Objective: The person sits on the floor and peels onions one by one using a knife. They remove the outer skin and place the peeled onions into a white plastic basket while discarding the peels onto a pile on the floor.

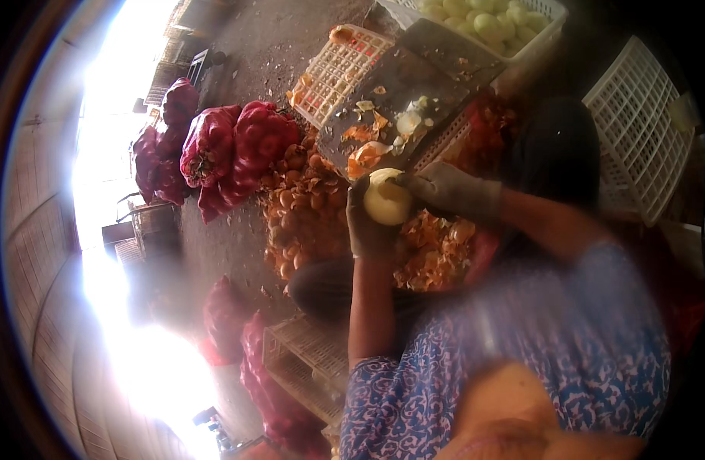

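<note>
A pale peeled onion rests in my gloved left hand, whose fingers and palm wrap its left and lower side. My gloved right hand reaches it from the right, thumb and fingers bent against its upper right side. Whether a small blade is in the right hand cannot be told. Just beyond the hands is a dark board with orange onion skins and pale onion scraps on it. Unpeeled onions are heaped left of my left hand, and loose skins lie below both hands.
A white crate of peeled onions stands at the top. A plastic crate lies left of the board, another white crate leans at right. Red mesh sacks stand on the floor at left; stacked crates are near my left elbow.
</note>
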